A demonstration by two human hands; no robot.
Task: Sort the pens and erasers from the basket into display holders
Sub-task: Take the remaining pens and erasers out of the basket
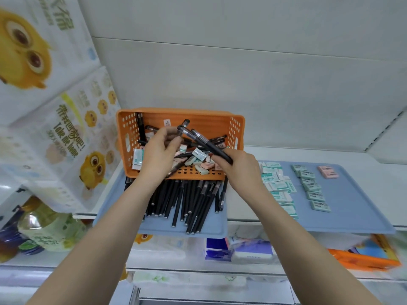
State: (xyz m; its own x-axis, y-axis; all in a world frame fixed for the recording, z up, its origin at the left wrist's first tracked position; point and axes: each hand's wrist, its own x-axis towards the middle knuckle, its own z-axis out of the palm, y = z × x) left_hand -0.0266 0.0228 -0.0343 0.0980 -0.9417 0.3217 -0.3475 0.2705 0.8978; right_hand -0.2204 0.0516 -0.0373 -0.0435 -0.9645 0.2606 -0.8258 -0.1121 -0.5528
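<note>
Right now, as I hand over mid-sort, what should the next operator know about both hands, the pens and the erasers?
Right hand: grips a pen bundle by its lower end, above the orange basket.
Left hand: pinches the bundle's cap ends.
Done: black pens lie on the left blue tray; erasers lie in rows on the right blue tray.
Left: lay down the held pens; the basket holds more pens and erasers.

Arms reach forward; left grip point(158, 150) and right grip point(240, 170) pinch closed.
</note>
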